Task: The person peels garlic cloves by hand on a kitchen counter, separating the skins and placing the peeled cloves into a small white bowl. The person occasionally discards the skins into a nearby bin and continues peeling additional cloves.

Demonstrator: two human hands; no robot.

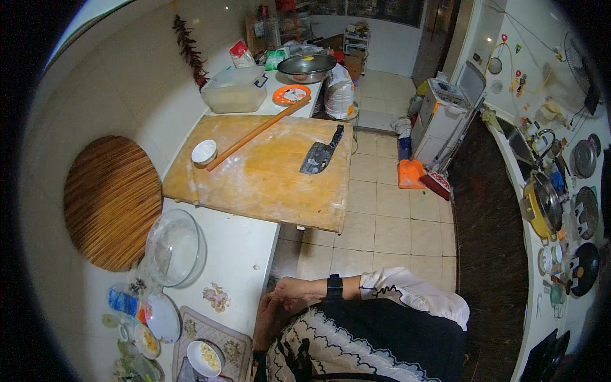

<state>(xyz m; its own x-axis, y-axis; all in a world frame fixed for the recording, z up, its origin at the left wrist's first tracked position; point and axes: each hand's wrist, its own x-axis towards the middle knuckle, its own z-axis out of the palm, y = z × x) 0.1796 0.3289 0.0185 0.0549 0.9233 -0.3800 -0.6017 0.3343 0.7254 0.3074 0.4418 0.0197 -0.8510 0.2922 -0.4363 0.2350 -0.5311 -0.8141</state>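
Note:
My left hand [268,313] and my right hand [291,289] meet close to my body, beside the edge of the white counter [234,253]. The fingers overlap and are partly hidden, so whether something lies between them does not show. Left of the hands, a small pile of garlic skins or cloves [217,297] rests on the counter. A small pale piece [256,267] lies near the edge. Lower left, a white bowl [193,355] holds pale pieces that look like garlic [209,357]; it stands on a patterned tray [234,329].
A floured wooden board [272,191] carries a cleaver [319,155], a rolling pin [260,133] and a small bowl of white powder [204,152]. A large glass bowl [195,267] stands nearer. An orange dustpan [410,174] and a broom [436,185] are on the tiled floor.

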